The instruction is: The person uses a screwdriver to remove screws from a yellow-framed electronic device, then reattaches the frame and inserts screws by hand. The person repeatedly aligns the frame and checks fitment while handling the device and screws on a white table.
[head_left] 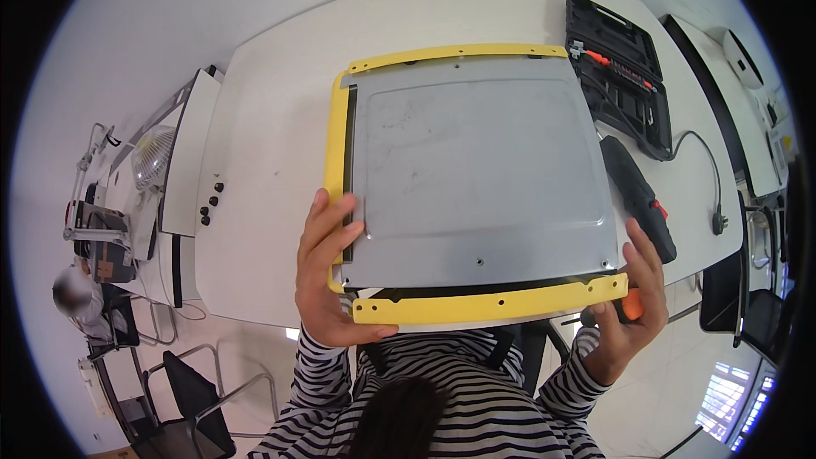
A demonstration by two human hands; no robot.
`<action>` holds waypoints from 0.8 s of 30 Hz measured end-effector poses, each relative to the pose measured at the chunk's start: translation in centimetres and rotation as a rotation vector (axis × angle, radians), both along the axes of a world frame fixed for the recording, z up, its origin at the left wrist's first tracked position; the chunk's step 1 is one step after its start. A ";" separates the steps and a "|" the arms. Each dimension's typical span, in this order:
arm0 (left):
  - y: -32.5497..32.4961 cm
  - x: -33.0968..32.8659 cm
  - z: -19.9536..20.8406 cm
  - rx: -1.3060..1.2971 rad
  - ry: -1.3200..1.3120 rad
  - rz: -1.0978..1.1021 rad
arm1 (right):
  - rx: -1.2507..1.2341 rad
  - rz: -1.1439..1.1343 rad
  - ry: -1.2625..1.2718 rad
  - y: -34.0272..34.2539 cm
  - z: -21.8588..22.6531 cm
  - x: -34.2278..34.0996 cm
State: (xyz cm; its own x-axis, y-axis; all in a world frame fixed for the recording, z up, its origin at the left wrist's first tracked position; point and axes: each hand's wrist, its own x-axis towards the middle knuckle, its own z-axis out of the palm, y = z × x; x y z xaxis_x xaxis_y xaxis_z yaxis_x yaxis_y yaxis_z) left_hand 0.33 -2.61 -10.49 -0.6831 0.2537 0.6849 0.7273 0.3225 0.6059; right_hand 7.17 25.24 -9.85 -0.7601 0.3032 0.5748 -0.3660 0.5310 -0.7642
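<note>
A large boxy metal housing with a grey panel (pixel 484 161) and yellow edge strips (pixel 501 302) lies on the white table in front of me. Small screw holes show along the strips and panel. My left hand (pixel 327 280) grips its near left corner, thumb under the near strip and fingers along the left side. At the near right corner is my right hand (pixel 633 314), closed around a screwdriver with an orange and black handle (pixel 631 304). Its thin shaft points left, below the strip. The right fingers stand beside the housing's right edge.
Several small black knob-like pieces (pixel 212 201) lie on the table (pixel 272 136) at the left. To the right are an open black tool case (pixel 625 68), a black corded power tool (pixel 637 195) and its plug (pixel 720 219). A chair (pixel 195 399) and a seated person are at left.
</note>
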 end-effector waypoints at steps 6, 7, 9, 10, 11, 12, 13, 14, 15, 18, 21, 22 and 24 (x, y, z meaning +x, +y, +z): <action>-0.2 -0.5 -0.9 0.001 0.090 0.056 | 0.051 0.071 -0.062 0.7 -0.1 -0.3; -0.1 -0.5 -0.9 0.012 0.093 0.066 | 0.063 0.069 -0.086 0.8 -0.1 -0.4; 0.0 -0.6 -1.1 0.017 0.112 0.081 | 0.067 0.105 -0.037 1.0 0.0 -0.8; 0.1 -0.7 -1.2 0.021 0.122 0.086 | 0.071 0.120 -0.013 1.1 0.2 -1.0; 0.2 -0.8 -1.2 0.035 0.130 0.075 | 0.076 0.131 -0.005 1.2 0.3 -1.1; 0.2 -0.8 -1.3 0.047 0.138 0.071 | 0.080 0.149 0.004 1.4 0.3 -1.1; 0.2 -0.8 -1.4 0.060 0.147 0.066 | 0.085 0.166 0.012 1.5 0.3 -1.2; 0.2 -0.8 -1.5 0.070 0.144 0.078 | 0.057 0.155 0.018 1.4 0.3 -1.2; 0.4 -0.7 -1.5 0.074 0.140 0.092 | 0.024 0.146 0.021 1.2 0.3 -1.4; 0.7 -0.6 -1.3 0.075 0.125 0.124 | -0.062 0.103 0.005 0.8 0.4 -1.4; 0.8 -0.6 -1.5 0.085 0.137 0.138 | -0.070 0.078 0.027 0.5 0.3 -1.3; 0.9 -0.6 -1.5 0.090 0.145 0.141 | -0.062 0.074 0.043 0.5 0.3 -1.4; 0.9 -0.5 -1.6 0.097 0.133 0.141 | -0.044 0.060 0.037 0.4 0.3 -1.4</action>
State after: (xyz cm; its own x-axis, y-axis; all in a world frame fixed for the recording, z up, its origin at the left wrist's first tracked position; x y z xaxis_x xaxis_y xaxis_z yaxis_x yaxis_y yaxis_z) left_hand -0.16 -1.73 -12.07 -0.6088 0.0909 0.7881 0.7549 0.3718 0.5403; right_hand 5.79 25.64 -9.54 -0.7561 0.2839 0.5897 -0.4243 0.4735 -0.7719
